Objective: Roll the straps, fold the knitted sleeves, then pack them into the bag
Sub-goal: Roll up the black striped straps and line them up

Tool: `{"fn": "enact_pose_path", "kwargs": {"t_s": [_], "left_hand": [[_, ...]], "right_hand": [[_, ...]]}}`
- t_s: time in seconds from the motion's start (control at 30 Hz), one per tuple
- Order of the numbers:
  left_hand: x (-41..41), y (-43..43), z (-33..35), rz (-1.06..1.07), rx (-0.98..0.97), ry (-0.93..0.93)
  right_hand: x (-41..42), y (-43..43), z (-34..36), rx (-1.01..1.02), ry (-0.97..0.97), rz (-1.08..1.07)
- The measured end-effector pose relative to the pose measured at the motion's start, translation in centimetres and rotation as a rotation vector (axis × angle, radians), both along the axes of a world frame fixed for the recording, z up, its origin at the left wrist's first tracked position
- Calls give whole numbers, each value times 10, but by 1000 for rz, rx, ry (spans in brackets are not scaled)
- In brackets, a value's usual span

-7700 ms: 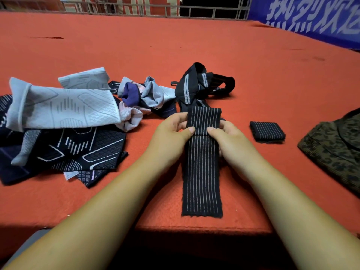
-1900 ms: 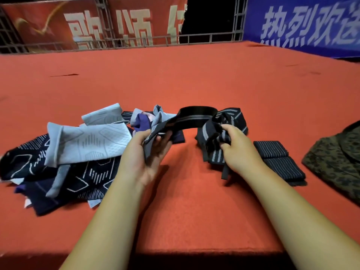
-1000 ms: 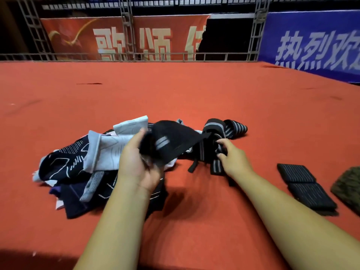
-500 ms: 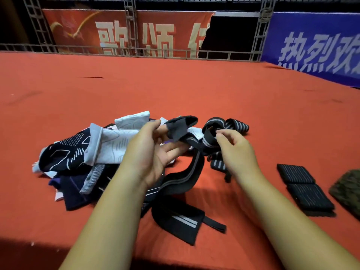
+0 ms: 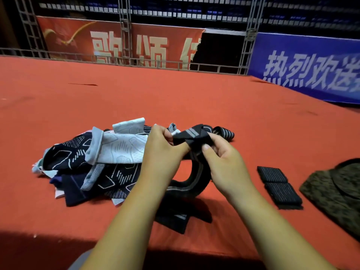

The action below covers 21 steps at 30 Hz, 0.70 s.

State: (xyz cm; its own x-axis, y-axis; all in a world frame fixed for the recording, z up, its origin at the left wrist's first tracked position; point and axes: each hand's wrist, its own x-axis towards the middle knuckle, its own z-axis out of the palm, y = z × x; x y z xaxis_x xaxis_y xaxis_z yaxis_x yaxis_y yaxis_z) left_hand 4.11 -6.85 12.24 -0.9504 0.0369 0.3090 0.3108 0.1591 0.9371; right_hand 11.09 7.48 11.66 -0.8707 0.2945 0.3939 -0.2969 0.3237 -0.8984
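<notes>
- left hand (image 5: 161, 151) and right hand (image 5: 224, 162) are held close together, raised above the red-covered table (image 5: 175, 98).
- a black strap with grey stripes (image 5: 195, 181) is pinched by both hands at its upper end; thumb and curled fingers of each hand are closed on the fabric, which is bunched between them.
- the rest of that strap is seen hanging in a curve below the right hand; its lower end lies on the table towards the near edge.
- a second striped strap (image 5: 224, 133) is lying just behind the hands, partly hidden by them.
- a loose heap of knitted sleeves (image 5: 116, 149), pale grey and dark navy with line patterns, is noted on the left, just beside the left hand.
- two rolled straps (image 5: 271, 174) are set one against the other, to the right of the right hand.
- a camouflage-patterned bag (image 5: 335, 191) is seen at the right edge, near the rolls but apart from them; whether it is open cannot be told.
- a red banner (image 5: 116, 41) and a blue banner (image 5: 311, 69) are hung behind the table.
</notes>
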Motion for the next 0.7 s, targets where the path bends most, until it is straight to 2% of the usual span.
{"fn": "enact_pose_path", "kwargs": {"t_s": [0.03,0.1,0.17,0.2,0.3,0.33,0.4,0.5,0.6,0.7], "left_hand": [[2,-1,2,20,-48,116],[2,-5,5,-93,-143,351],[2,-4,5,-197,-229,417],[3,-1,2,-215,-185,353],[8,11,-9,-355,282,-228],[8,15,-13,-391,343,-331],[7,22,-19,-380,294,-363],[1,29,-23,-333,336,-328],[-7,32,-32,-296,269,-286],[-11,37,-48,-287,175,-282]], "right_hand": [[4,-1,1,-17,-15,12],[11,-1,2,-86,-45,39],[17,2,3,-121,-36,11],[19,4,2,-106,-26,-25],[31,7,1,-18,-67,-139],[35,7,-2,-26,-112,-150],[42,11,-6,-106,-256,-111],[51,16,-18,-276,-473,125],[55,22,-35,-424,-488,230],[49,26,-51,-471,-459,206]]}}
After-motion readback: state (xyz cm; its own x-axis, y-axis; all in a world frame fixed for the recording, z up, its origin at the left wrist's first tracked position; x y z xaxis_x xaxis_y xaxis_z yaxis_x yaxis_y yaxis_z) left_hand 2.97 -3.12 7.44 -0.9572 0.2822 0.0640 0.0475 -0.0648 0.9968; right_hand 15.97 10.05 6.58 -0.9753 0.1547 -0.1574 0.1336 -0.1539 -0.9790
